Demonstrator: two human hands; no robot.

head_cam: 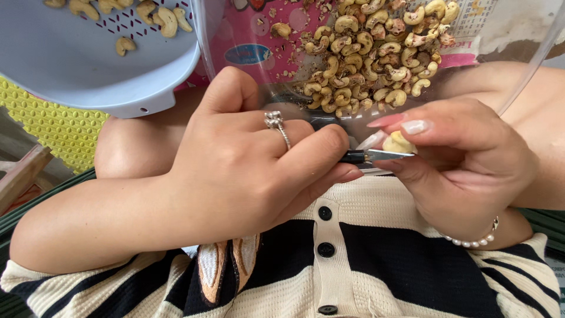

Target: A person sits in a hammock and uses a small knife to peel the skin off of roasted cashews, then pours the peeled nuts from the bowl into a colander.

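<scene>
My left hand (247, 171), with a ring on one finger, grips a small knife (382, 155) by its black handle; the metal blade points right. My right hand (465, 159), with long painted nails and a pearl bracelet, pinches a pale cashew nut (399, 143) at the blade's tip. Both hands are held close over my lap, above my striped knit top. Just beyond them sits a clear plastic bowl (524, 76) holding a heap of brown-skinned cashews (371, 53).
A pale blue perforated basket (76, 65) at the top left holds several cashews. Pink printed paper (247, 35) lies under the bowl. A yellow textured mat (53, 123) and a wooden piece (23, 174) are at the left.
</scene>
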